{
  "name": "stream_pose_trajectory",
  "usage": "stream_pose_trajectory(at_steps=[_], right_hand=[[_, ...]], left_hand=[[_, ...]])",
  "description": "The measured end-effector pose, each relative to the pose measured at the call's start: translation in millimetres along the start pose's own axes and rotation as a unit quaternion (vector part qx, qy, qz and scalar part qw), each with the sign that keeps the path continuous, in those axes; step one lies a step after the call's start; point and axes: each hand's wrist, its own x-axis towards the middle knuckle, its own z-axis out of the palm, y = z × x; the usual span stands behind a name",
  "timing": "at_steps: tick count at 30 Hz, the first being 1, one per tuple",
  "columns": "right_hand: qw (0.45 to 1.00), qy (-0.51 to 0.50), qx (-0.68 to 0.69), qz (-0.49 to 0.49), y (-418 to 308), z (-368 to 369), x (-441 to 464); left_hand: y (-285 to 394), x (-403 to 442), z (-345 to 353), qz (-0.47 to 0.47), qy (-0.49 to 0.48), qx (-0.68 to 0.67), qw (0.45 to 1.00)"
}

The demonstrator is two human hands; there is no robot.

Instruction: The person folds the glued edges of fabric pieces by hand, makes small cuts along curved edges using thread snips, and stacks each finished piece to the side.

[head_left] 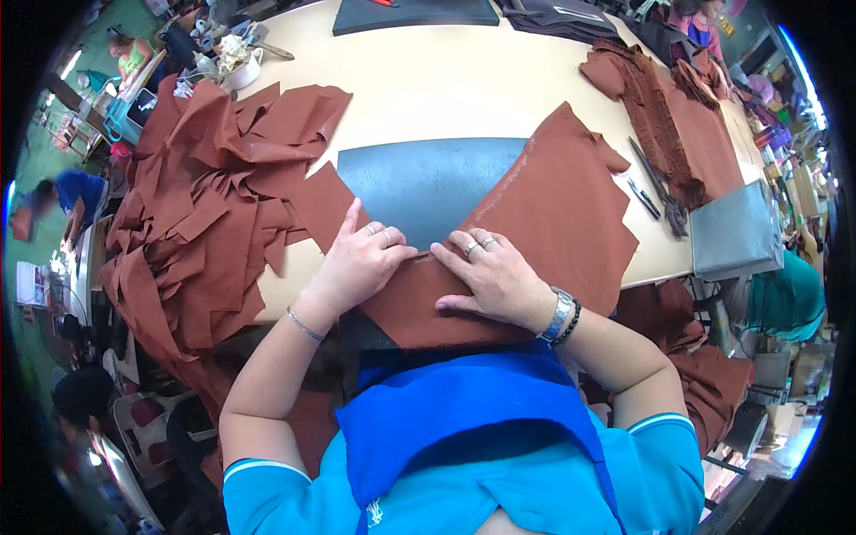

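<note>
A large reddish-brown leather-like sheet [562,214] lies in front of me, partly over a dark smooth board [419,183]. Along its upper edge, near the middle, my left hand [366,259] pinches the material between thumb and curled fingers, with the index finger pointing up. My right hand [495,276] rests on the sheet just to the right, fingertips at the same edge and thumb spread out on the surface. Beyond the left hand, a smaller brown piece [325,201] sticks out over the board's left side. What lies under both palms is hidden.
Many loose brown pieces [205,214] are heaped at the left. A white pot [242,71] stands at the back left. Scissors [675,221] and a pen-like tool [644,198] lie at right, beside a grey block [736,230]. More brown pieces [660,125] sit behind them.
</note>
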Motion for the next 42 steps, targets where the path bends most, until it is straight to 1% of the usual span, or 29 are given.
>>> stream_pose_trajectory(at_steps=[3,6,9,11,14,19,22,24,25,26,27,28,29,30,31,33,40,42], right_hand=[[1.000,-0.014,-0.010,0.007,-3.1,-6.1,3.2],[0.999,-0.036,-0.019,0.016,-6.7,-9.3,4.0],[0.999,-0.042,-0.030,0.015,-9.9,-11.1,7.2],[0.998,-0.041,-0.039,0.017,-10.9,-11.6,8.5],[0.995,-0.088,-0.011,0.039,-11.9,-14.4,13.1],[0.994,-0.090,-0.041,0.052,-26.5,-14.1,25.6],[0.991,-0.108,-0.050,0.056,-27.5,-14.5,27.9],[0.991,-0.113,-0.034,0.064,-19.8,-14.0,26.5],[0.991,-0.108,-0.016,0.071,-12.7,-12.5,24.5],[0.991,-0.107,0.003,0.076,-8.5,-12.0,21.8],[0.993,-0.088,0.022,0.080,-9.4,-17.8,21.4],[0.994,-0.071,0.027,0.082,-10.0,-16.8,20.6],[0.995,-0.055,0.032,0.083,-11.5,-15.1,19.5],[0.995,-0.057,0.026,0.083,-13.0,-13.9,18.3],[0.995,-0.056,0.020,0.084,-14.6,-12.8,17.9],[0.996,-0.047,0.002,0.082,-15.9,-11.8,18.9],[0.996,-0.025,-0.038,0.074,-17.2,-7.8,16.0],[0.996,-0.034,-0.023,0.079,-18.1,-11.1,17.6]], left_hand=[[-3.3,-2.8,-3.4,0.005,0.008,0.000,1.000],[-12.0,-6.1,-4.5,0.000,-0.007,0.015,1.000],[-15.1,-9.7,-3.7,0.011,0.024,0.007,1.000],[-18.1,-12.7,-2.1,0.005,0.022,0.016,1.000],[-19.9,-15.9,-2.1,0.000,0.030,0.028,0.999],[-18.4,-17.0,-2.4,-0.001,0.042,0.038,0.998],[-0.8,-6.1,-21.0,-0.011,0.045,0.094,0.995],[33.0,4.4,-59.5,-0.015,0.071,-0.093,0.993],[52.6,11.1,-88.7,0.017,0.087,-0.248,0.965],[67.0,6.7,-122.1,0.030,0.041,-0.417,0.907],[77.6,3.6,-136.4,0.114,0.066,-0.548,0.826],[88.3,0.5,-150.8,0.205,0.064,-0.661,0.719],[96.6,-1.8,-162.4,0.275,0.050,-0.719,0.636],[103.2,-5.2,-169.1,0.310,0.043,-0.739,0.597],[109.4,-8.0,-172.7,0.332,0.035,-0.748,0.574],[115.4,-14.8,-176.1,0.349,0.031,-0.754,0.556],[114.8,-20.7,-176.5,0.354,0.043,-0.743,0.566],[117.8,-25.1,-177.4,0.355,0.048,-0.738,0.571]])
